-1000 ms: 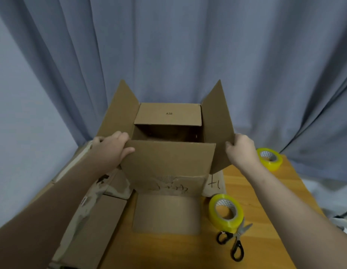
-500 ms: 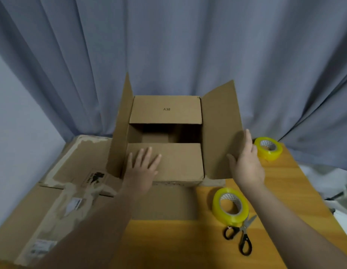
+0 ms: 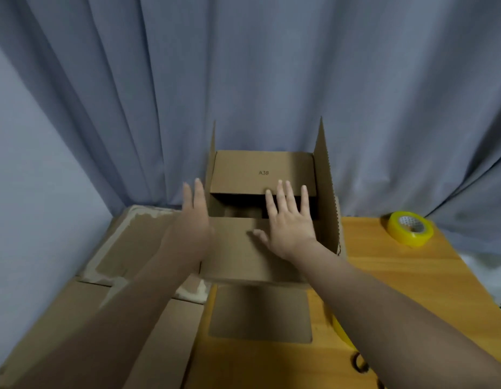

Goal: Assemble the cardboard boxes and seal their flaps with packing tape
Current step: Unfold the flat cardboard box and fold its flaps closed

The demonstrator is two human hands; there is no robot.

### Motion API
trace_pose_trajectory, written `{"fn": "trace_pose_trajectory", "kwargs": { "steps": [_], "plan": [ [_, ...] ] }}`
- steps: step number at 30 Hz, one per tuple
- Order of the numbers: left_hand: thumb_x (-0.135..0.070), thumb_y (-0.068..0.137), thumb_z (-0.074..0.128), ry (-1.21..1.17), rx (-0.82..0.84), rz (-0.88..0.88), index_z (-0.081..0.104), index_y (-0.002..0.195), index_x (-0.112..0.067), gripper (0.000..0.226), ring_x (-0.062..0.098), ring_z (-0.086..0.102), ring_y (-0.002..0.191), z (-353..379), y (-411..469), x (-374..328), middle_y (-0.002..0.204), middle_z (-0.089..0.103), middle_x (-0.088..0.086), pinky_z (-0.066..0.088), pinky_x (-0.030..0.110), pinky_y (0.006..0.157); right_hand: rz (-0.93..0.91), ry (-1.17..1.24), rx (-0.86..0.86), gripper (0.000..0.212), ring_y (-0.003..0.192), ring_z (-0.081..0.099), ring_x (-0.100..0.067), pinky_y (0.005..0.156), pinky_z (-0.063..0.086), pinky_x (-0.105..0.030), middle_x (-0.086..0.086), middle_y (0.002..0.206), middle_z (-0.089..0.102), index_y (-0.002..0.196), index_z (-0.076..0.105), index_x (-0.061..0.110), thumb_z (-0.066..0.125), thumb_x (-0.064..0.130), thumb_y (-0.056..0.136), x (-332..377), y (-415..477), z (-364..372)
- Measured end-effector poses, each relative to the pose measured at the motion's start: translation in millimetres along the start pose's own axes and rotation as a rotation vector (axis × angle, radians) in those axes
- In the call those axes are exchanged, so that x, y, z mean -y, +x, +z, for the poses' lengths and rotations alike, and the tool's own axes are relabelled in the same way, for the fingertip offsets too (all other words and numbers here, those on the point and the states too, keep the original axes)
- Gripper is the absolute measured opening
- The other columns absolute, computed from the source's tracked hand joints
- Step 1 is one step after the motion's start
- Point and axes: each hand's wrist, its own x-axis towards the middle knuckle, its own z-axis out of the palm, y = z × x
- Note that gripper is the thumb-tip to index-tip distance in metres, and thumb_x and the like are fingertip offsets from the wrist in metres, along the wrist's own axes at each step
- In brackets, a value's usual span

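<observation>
The cardboard box (image 3: 326, 197) sat mid-table on the wooden table (image 3: 412, 276), with both side flaps standing up. The right hand (image 3: 288, 226) lay flat, fingers spread, across the folded-in near flap (image 3: 232, 254), its fingertips reaching the "A38" far flap (image 3: 260, 172). The left hand (image 3: 193, 220), fingers straight, was just outside the left side flap; couldn't tell if it was touching. A yellow tape roll (image 3: 410, 228) sat off to the right, with flattened cardboard (image 3: 137, 242) on the left.

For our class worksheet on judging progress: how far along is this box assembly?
Done: the box stands squared, its far flap and near flap folded in. In hand: the right hand lies flat across them; the left hand is at the upright left side flap. Left: fold it and the right side flap down, tape the seam; the tape roll sits untouched on the table.
</observation>
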Motion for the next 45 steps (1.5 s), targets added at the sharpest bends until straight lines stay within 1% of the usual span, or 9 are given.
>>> {"fn": "trace_pose_trajectory", "kwargs": {
  "steps": [3, 8, 13, 16, 20, 25, 27, 34, 45],
  "plan": [
    [-0.021, 0.099, 0.044, -0.127, 0.224, 0.014, -0.003, 0.152, -0.013, 0.071, 0.031, 0.052, 0.118, -7.8, 0.0, 3.3, 0.138, 0.048, 0.021, 0.03, 0.022, 0.07, -0.024, -0.013, 0.097, 0.093, 0.144, -0.02, -0.033, 0.109, -0.018, -0.059, -0.016, 0.158, -0.015, 0.151, -0.013, 0.016, 0.014, 0.077, 0.086, 12.1, 24.5, 12.9],
    [-0.042, 0.098, 0.039, -0.439, 0.337, 0.202, 0.003, 0.153, -0.025, 0.067, 0.025, 0.025, 0.141, 1.7, 2.6, 8.3, 0.154, 0.026, 0.009, 0.017, 0.02, 0.1, -0.022, -0.052, 0.471, 0.089, 0.146, -0.013, -0.032, 0.103, -0.022, -0.065, -0.006, 0.161, 0.004, 0.151, -0.015, 0.024, 0.025, 0.073, 0.088, 7.5, 42.3, 24.6],
    [-0.059, 0.093, 0.035, -0.241, 0.476, 0.205, 0.0, 0.146, -0.049, 0.064, 0.028, -0.004, 0.146, 79.3, 31.7, 30.4, 0.159, -0.016, 0.0, 0.008, 0.048, 0.117, 0.044, 0.125, -0.197, 0.037, 0.12, 0.049, -0.032, 0.116, 0.005, -0.053, -0.011, 0.116, 0.057, 0.116, 0.054, 0.011, 0.05, 0.007, 0.079, -2.3, 20.9, -27.1],
    [-0.057, 0.091, 0.045, -0.258, 0.419, 0.154, 0.0, 0.147, -0.047, 0.074, 0.037, 0.003, 0.145, 103.1, 35.4, 33.1, 0.155, -0.029, 0.004, 0.018, 0.048, 0.114, 0.277, 0.187, -0.464, 0.044, 0.123, 0.046, -0.039, 0.111, 0.012, -0.056, -0.022, 0.125, 0.051, 0.119, 0.055, 0.009, 0.059, 0.018, 0.076, -19.5, -0.5, -36.9],
    [-0.051, 0.075, 0.071, -0.652, 0.279, -0.049, -0.006, 0.152, -0.027, 0.111, 0.024, 0.019, 0.143, 110.9, 40.1, 36.6, 0.16, -0.001, 0.004, 0.028, 0.042, 0.111, 0.494, 0.862, -0.162, 0.074, 0.147, 0.009, -0.025, 0.116, 0.009, -0.038, -0.011, 0.16, 0.009, 0.153, 0.006, 0.015, 0.035, 0.053, 0.097, -43.9, -22.3, -12.8],
    [-0.055, 0.07, 0.073, -1.001, 0.415, -0.209, 0.029, 0.144, -0.034, 0.089, 0.014, 0.052, 0.117, 116.9, 40.0, 50.2, 0.13, 0.053, -0.01, 0.043, 0.033, 0.095, 0.788, 1.143, 0.161, 0.097, 0.132, 0.04, -0.033, 0.109, 0.035, -0.046, -0.013, 0.144, 0.041, 0.147, 0.027, 0.012, 0.058, 0.069, 0.075, -30.4, -39.7, 56.4],
    [-0.055, 0.073, 0.071, -1.074, 0.438, -0.242, 0.032, 0.142, -0.036, 0.082, 0.013, 0.053, 0.115, 118.6, 35.8, 50.5, 0.128, 0.054, -0.01, 0.044, 0.036, 0.096, 0.868, 1.283, 0.128, 0.1, 0.121, 0.052, -0.028, 0.1, 0.045, -0.044, -0.007, 0.13, 0.055, 0.134, 0.042, 0.012, 0.068, 0.073, 0.06, -21.2, -43.8, 68.5],
    [-0.038, 0.084, 0.069, -1.231, 0.436, -0.261, 0.022, 0.145, -0.043, 0.077, 0.01, 0.05, 0.117, 107.6, 12.6, 38.3, 0.134, 0.049, -0.012, 0.043, 0.039, 0.1, 0.853, 1.331, -0.082, 0.05, 0.095, 0.056, -0.014, 0.082, 0.044, -0.028, 0.007, 0.099, 0.059, 0.112, 0.057, 0.017, 0.077, 0.043, 0.075, -35.3, -48.3, 69.8],
    [-0.029, 0.085, 0.068, -1.208, 0.252, -0.336, 0.022, 0.147, -0.034, 0.078, 0.018, 0.045, 0.124, 78.7, -32.0, 3.7, 0.139, 0.044, -0.006, 0.037, 0.049, 0.107, 0.762, 1.282, -0.108, 0.051, 0.095, 0.063, -0.02, 0.087, 0.052, -0.038, 0.004, 0.097, 0.067, 0.101, 0.064, 0.02, 0.079, 0.054, 0.067, -69.3, -61.8, 45.6]
  ]
}}
